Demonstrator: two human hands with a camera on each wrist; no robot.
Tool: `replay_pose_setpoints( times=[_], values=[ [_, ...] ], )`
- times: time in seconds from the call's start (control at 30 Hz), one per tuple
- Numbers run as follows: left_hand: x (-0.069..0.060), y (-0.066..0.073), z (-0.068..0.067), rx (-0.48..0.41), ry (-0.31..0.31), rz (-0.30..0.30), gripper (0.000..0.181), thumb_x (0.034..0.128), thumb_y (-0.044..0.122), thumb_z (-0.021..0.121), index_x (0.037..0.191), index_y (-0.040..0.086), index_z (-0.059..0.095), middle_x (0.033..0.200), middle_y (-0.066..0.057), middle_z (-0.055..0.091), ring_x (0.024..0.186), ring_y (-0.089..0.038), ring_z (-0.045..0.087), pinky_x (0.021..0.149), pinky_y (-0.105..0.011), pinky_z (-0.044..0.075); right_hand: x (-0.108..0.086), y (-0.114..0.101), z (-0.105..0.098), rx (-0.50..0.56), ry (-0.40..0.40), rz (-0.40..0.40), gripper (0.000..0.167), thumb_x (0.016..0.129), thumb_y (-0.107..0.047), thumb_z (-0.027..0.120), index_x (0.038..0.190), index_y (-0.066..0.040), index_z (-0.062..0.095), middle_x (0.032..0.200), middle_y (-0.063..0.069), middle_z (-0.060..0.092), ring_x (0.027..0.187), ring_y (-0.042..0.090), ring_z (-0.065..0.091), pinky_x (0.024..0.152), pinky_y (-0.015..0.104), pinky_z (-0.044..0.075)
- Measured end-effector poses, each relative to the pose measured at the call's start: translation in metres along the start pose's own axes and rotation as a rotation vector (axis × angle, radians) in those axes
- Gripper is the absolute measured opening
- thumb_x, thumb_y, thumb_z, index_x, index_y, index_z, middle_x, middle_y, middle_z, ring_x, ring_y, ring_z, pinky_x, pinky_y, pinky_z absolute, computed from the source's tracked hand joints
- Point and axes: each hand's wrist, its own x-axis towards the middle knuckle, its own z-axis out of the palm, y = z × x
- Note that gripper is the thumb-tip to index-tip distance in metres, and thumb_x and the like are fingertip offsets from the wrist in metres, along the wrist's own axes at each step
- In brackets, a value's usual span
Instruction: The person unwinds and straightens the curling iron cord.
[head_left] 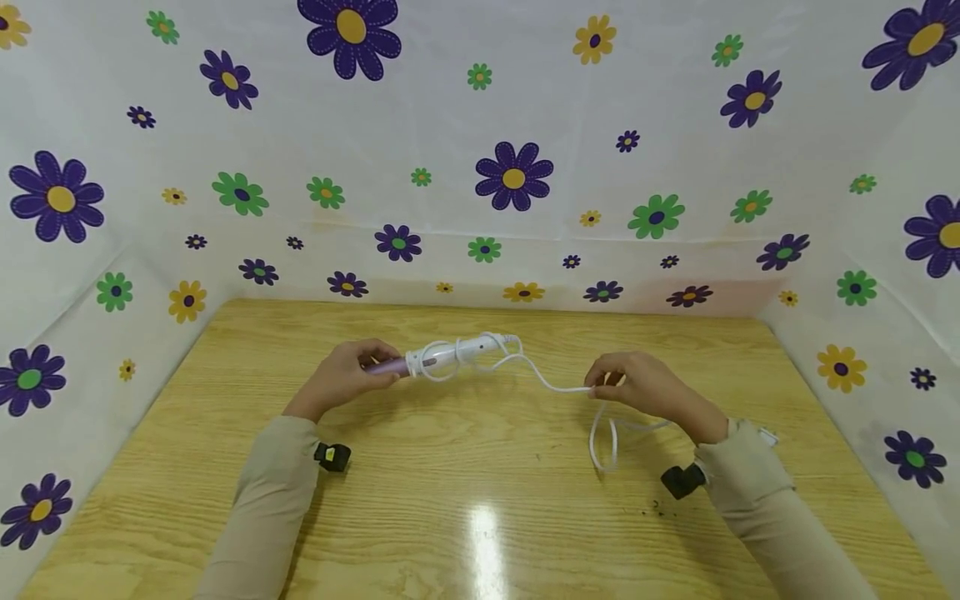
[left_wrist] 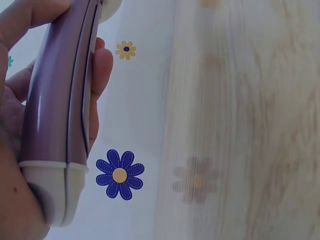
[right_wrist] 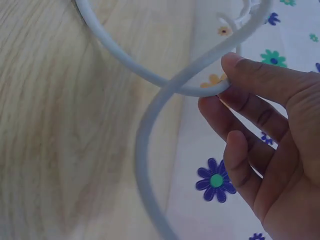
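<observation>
My left hand (head_left: 348, 375) holds a purple and white hair straightener (head_left: 468, 348) by its purple part, above the table. In the left wrist view the fingers and thumb wrap the purple casing (left_wrist: 55, 100), whose white tip points down. White cord (head_left: 551, 387) winds loosely round the straightener's white part and runs off its right end. Thumb and fingertips of my right hand (head_left: 641, 385) pinch this cord at the right. Beyond that pinch the cord hangs in a loop, and the right wrist view shows the cord (right_wrist: 142, 150) crossing itself close to the camera.
The wooden table (head_left: 420, 475) reaches to a flower-printed white cloth (head_left: 450, 125) standing at the back and both sides. A small white piece (head_left: 768, 436), perhaps the plug, shows beside the right sleeve. Dark specks (head_left: 657, 506) lie near the right wrist's black camera (head_left: 682, 481).
</observation>
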Motion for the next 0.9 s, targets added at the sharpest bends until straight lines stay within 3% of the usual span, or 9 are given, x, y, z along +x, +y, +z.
replay_pose_setpoints(
  times=[0.17,0.47,0.9],
  values=[
    [-0.003,-0.002,-0.001,-0.034,0.017,-0.014,0.033,0.0833,0.02,0.074,0.112,0.008,0.067,0.109,-0.014,0.067,0.088,-0.022,0.062,0.077,-0.033,0.052,0.003,0.017,0.008,0.039,-0.065,0.077,0.007,0.09,-0.014,0.066,0.093,-0.011,0.072,0.086,-0.001,0.07,0.077,0.012,0.062,0.068,0.029,0.048],
    [-0.001,-0.001,0.0,-0.019,0.003,-0.013,0.034,0.084,0.023,0.074,0.113,0.009,0.066,0.109,-0.013,0.066,0.089,-0.022,0.061,0.079,-0.033,0.051,0.01,0.039,0.024,0.056,-0.071,0.141,0.006,0.089,-0.017,0.067,0.089,-0.013,0.072,0.079,-0.004,0.067,0.071,0.01,0.054,0.066,0.029,0.045],
    [-0.002,0.003,0.001,-0.015,-0.033,0.01,0.036,0.0824,0.023,0.075,0.114,0.009,0.067,0.109,-0.012,0.067,0.089,-0.021,0.062,0.079,-0.033,0.052,0.023,0.041,0.031,0.094,-0.107,0.19,0.006,0.089,-0.016,0.067,0.089,-0.011,0.07,0.078,-0.001,0.067,0.068,0.01,0.051,0.067,0.028,0.04]
  ],
)
